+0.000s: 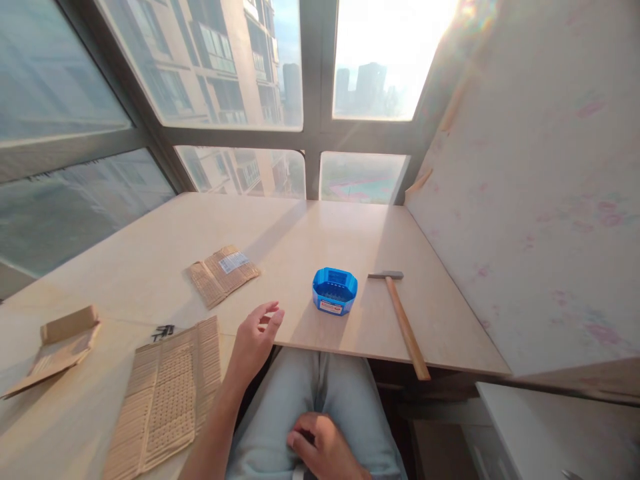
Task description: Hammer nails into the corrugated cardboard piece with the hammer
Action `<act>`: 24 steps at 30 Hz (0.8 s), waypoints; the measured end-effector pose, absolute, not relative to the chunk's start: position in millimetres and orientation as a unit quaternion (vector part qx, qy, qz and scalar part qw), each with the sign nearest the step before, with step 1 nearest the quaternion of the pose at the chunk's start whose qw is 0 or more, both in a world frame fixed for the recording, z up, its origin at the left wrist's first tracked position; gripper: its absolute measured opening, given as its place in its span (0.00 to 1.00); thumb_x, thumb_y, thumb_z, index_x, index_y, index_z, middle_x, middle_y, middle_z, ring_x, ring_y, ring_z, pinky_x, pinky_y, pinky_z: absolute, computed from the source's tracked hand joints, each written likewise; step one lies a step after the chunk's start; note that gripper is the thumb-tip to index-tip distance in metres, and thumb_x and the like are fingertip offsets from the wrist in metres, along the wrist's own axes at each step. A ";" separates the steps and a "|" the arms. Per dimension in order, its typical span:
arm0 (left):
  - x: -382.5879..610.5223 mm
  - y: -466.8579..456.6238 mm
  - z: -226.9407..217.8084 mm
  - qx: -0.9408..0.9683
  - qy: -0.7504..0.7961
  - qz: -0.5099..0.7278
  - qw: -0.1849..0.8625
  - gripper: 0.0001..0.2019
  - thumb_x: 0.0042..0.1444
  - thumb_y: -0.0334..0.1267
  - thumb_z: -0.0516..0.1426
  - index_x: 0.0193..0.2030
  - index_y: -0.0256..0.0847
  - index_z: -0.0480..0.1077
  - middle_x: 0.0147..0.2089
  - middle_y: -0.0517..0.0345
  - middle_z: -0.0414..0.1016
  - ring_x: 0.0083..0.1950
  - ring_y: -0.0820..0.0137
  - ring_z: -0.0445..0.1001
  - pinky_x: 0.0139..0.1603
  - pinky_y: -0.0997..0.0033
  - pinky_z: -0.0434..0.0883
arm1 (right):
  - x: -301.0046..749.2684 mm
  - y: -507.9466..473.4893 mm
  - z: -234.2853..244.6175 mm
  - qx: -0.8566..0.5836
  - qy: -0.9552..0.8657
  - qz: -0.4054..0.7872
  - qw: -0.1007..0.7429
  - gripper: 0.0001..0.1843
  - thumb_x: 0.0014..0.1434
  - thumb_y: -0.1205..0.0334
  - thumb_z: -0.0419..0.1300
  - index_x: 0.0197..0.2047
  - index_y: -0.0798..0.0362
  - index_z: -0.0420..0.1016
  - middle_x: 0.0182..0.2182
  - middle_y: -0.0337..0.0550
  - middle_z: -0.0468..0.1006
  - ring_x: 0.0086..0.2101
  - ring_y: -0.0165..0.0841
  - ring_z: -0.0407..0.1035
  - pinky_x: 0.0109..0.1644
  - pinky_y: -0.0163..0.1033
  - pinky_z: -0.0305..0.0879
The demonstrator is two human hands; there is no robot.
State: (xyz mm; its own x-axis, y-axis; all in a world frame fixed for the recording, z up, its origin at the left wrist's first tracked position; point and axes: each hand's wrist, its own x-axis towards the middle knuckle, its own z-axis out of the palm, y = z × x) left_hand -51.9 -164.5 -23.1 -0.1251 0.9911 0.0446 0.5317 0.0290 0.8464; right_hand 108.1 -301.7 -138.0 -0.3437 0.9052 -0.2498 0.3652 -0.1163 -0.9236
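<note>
My left hand (257, 337) hovers by the table's front edge, its fingers loosely bent and apart, with nothing seen between them. To its right stands a blue open plastic box (334, 307) with a red-and-white label; small things on its bottom are too small to name. My right hand (325, 443) rests on my lap, fingers curled in with the thumb against them, and nothing shows in it. A hammer (404, 320) with a wooden handle lies right of the box, its handle end jutting past the table edge.
On the left of the table (285, 267) lie a cardboard sheet with many holes (167, 393), a small cardboard piece with a label (225, 275) and a folded cardboard piece (65, 350). Small black pieces (163, 331) lie by the holed sheet. Windows and a papered wall (550, 200) border the table.
</note>
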 end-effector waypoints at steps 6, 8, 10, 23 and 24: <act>-112.1 -247.0 -63.0 0.601 0.742 0.284 0.090 0.20 0.56 0.51 0.53 0.50 0.41 0.72 0.50 0.45 0.78 0.52 0.54 0.75 0.55 0.53 0.71 | 111.6 -303.6 -138.7 -0.497 -0.635 0.536 0.249 0.13 0.61 0.60 0.56 0.26 0.54 0.73 0.24 0.36 0.69 0.29 0.30 0.64 0.33 0.32 0.56; -127.1 -268.8 -75.6 0.616 0.757 0.218 0.018 0.22 0.54 0.48 0.56 0.53 0.40 0.71 0.56 0.40 0.75 0.59 0.50 0.71 0.60 0.50 0.67 | 112.0 -303.4 -140.2 -0.491 -0.638 0.538 0.249 0.16 0.62 0.56 0.54 0.26 0.54 0.70 0.23 0.36 0.67 0.28 0.30 0.63 0.33 0.33 0.56; -137.8 -286.5 -83.8 0.613 0.777 0.144 -0.032 0.29 0.50 0.47 0.60 0.58 0.37 0.68 0.62 0.36 0.69 0.65 0.46 0.64 0.62 0.46 0.64 | 112.2 -303.4 -142.2 -0.487 -0.642 0.538 0.248 0.18 0.63 0.53 0.53 0.25 0.53 0.68 0.22 0.36 0.65 0.28 0.31 0.62 0.33 0.34 0.56; -135.7 -309.7 -58.4 0.570 0.816 0.090 -0.019 0.15 0.59 0.38 0.54 0.50 0.39 0.75 0.50 0.49 0.80 0.48 0.59 0.79 0.45 0.64 0.72 | 114.4 -305.4 -145.1 -0.484 -0.636 0.549 0.243 0.21 0.63 0.47 0.53 0.25 0.53 0.66 0.21 0.35 0.60 0.26 0.31 0.59 0.31 0.35 0.54; -134.8 -310.3 -54.4 0.565 0.816 0.119 -0.036 0.14 0.60 0.38 0.53 0.47 0.40 0.76 0.44 0.52 0.82 0.42 0.62 0.80 0.40 0.68 0.72 | 114.2 -305.8 -145.3 -0.485 -0.633 0.551 0.246 0.21 0.63 0.47 0.53 0.25 0.53 0.66 0.21 0.35 0.60 0.26 0.31 0.58 0.30 0.35 0.54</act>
